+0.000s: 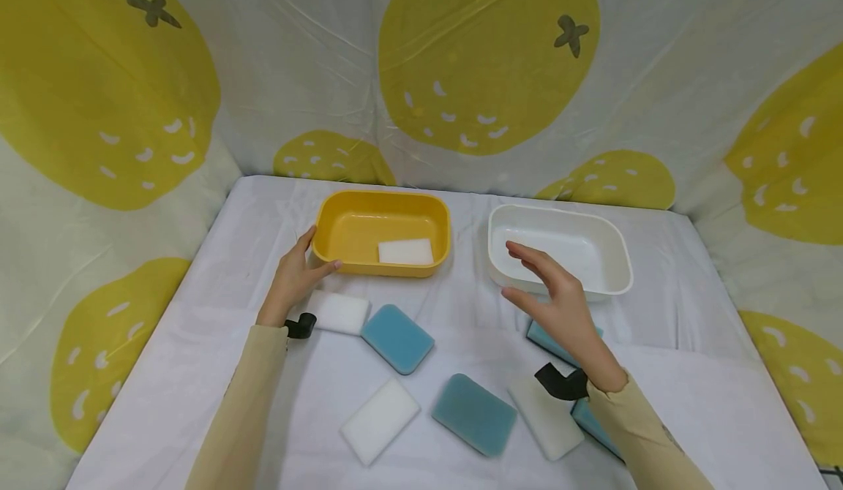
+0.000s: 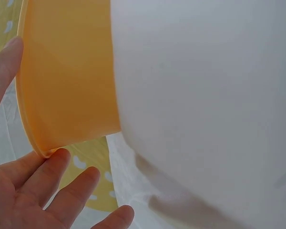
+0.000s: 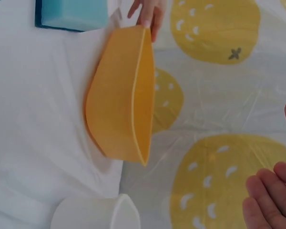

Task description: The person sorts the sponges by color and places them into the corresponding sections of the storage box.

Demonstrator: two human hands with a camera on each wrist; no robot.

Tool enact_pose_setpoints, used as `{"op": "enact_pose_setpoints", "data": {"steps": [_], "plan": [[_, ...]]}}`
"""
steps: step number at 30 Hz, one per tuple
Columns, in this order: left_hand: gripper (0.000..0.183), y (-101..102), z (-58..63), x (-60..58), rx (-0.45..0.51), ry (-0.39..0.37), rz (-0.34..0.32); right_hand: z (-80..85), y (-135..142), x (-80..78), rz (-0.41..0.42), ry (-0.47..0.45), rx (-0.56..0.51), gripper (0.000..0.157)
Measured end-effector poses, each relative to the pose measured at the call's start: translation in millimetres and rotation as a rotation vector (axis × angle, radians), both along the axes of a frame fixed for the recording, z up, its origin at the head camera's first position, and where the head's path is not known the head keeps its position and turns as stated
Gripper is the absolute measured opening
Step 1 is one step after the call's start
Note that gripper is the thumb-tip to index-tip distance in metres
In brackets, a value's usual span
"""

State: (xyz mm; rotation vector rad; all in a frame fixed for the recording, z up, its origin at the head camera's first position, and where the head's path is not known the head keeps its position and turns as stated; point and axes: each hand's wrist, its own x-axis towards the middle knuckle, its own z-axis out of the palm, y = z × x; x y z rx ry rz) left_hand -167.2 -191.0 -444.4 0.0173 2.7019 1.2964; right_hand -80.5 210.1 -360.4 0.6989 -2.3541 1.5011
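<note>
My left hand [image 1: 294,276] touches the left front corner of a yellow plastic tub [image 1: 342,262], its thumb at the front rim and its extended fingers along the left side. In the left wrist view the outer fingers [image 2: 76,195] stand off the tub's wall. A white sponge [image 1: 405,251] lies inside the tub. Over the front left of a white tub [image 1: 596,289] hovers my right hand [image 1: 560,300], thumb and fingers apart, holding nothing. The white tub's visible inside has nothing in it. Beneath the right hand, a blue sponge [image 1: 549,344] is partly hidden.
Loose on the white-covered table [image 1: 316,417] lie white sponges [image 1: 380,422] and blue sponges [image 1: 474,415], several in all. One blue sponge [image 1: 596,426] is partly covered by the right sleeve. Behind the tubs hangs a lemon-patterned cloth [image 1: 316,73], which also encloses both sides.
</note>
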Motion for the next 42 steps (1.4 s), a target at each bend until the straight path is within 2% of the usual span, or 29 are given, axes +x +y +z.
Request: {"op": "enact_pose_setpoints", "data": {"steps": [2,8,19,32,38,42], "plan": [[0.097,0,0.0,-0.1,0.000,-0.001,0.000,-3.9,4,3.1,-0.001,0.005,-0.006,0.066],[0.097,0,0.7,0.2,0.002,0.005,-0.002,2.0,8,18.8,-0.016,-0.011,-0.006,0.065],[0.098,0,0.6,1.2,0.008,-0.002,-0.005,-13.0,25,32.5,-0.042,-0.093,-0.028,0.069],[0.099,-1,0.6,2.0,0.024,-0.003,-0.012,-23.2,33,54.4,-0.071,-0.076,-0.012,0.072],[0.099,0,0.4,2.0,0.028,-0.003,-0.010,-24.9,37,60.3,-0.061,-0.040,-0.026,0.071],[0.099,0,-0.4,1.6,0.029,-0.006,-0.005,-26.5,40,66.0,-0.079,-0.073,-0.031,0.071]]}}
